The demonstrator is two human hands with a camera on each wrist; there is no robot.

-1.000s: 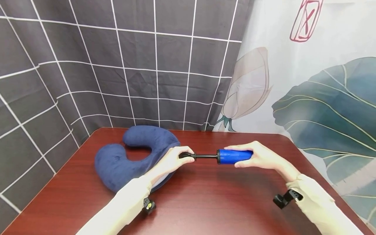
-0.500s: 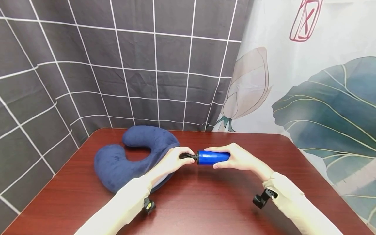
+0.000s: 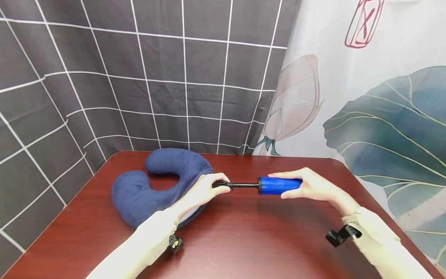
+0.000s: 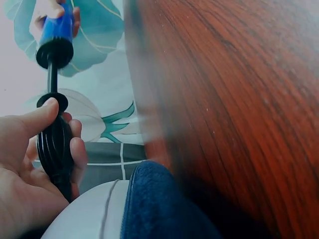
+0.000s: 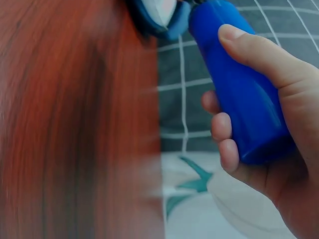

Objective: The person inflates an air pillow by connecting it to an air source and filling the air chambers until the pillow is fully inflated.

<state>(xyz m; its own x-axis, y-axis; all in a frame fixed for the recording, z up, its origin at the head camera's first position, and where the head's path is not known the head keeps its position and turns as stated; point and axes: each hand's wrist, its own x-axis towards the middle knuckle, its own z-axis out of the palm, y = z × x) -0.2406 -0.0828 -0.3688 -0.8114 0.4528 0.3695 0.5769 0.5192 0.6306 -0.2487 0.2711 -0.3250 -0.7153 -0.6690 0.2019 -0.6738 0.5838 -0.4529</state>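
A hand pump with a blue barrel (image 3: 277, 185) and a black rod (image 3: 245, 185) lies level between my two hands, over the table. Its rod stands well out of the barrel. My left hand (image 3: 202, 190) grips the black ribbed end (image 4: 54, 149), thumb along it in the left wrist view. My right hand (image 3: 313, 186) wraps the blue barrel, fingers curled round its far side in the right wrist view. Beside my left hand sits a navy U-shaped neck pillow (image 3: 153, 201), and the pump's black tip reaches its pale underside (image 4: 92, 211), partly hidden by the palm.
The reddish-brown wooden table (image 3: 244, 240) carries the pillow at its left. Behind it hangs a dark grey curtain (image 3: 205, 100) with white grid lines. A white floral curtain (image 3: 334, 135) runs along the right side.
My right hand pushed the blue barrel left until the rod was nearly hidden, then drew it back right, baring the rod again. My left hand and the pillow stay put.
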